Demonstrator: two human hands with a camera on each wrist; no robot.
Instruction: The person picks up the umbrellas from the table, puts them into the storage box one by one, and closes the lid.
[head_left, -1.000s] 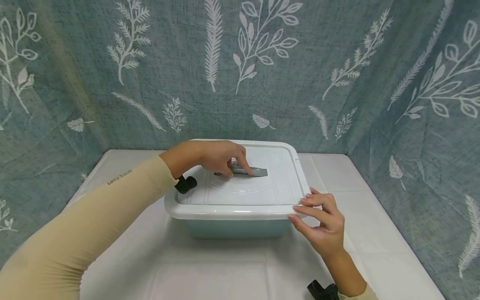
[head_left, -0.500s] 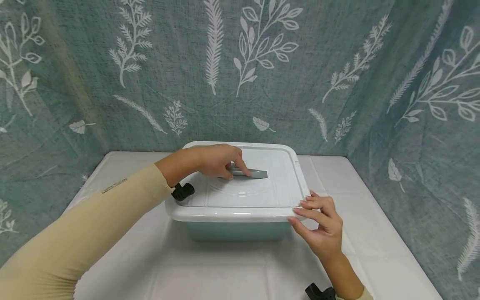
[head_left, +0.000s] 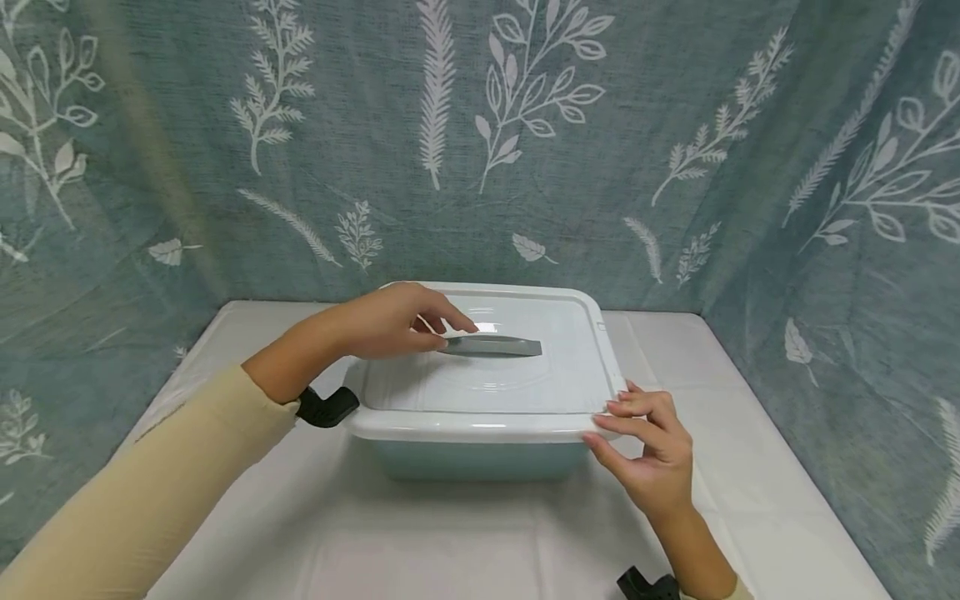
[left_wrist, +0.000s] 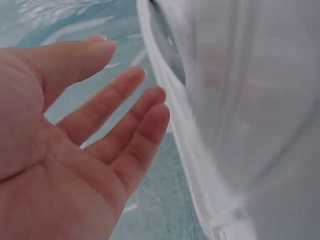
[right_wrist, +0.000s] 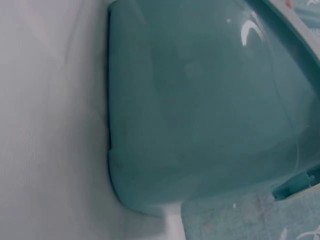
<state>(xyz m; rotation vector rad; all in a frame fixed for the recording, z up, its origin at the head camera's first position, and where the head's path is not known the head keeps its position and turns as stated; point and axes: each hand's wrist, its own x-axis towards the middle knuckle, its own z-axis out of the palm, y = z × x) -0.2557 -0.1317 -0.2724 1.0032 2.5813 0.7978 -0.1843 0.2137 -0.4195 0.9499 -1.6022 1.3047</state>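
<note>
A white lid [head_left: 555, 383] sits on a pale teal storage box [head_left: 480, 461]. Across the middle of the lid runs a grey handle [head_left: 498, 345]. My left hand [head_left: 390, 321] hovers by the handle's left end, fingers loosely extended; in the left wrist view the hand [left_wrist: 90, 145] has spread fingers and nothing in them. At the lid's front right corner, my right hand [head_left: 648, 454] pinches the rim, thumb at the front edge and fingers on top. The right wrist view shows the box's side wall [right_wrist: 210, 110] but not that hand.
The box stands on a table with a white cloth [head_left: 420, 542]. Behind and at both sides hangs a teal curtain [head_left: 360, 108] with white leaf prints. A black wrist mount [head_left: 327, 407] on the left arm lies over the lid's left edge.
My left hand has let go of the handle and moved left, its fingers straightening. The right hand keeps its place at the lid's corner.
</note>
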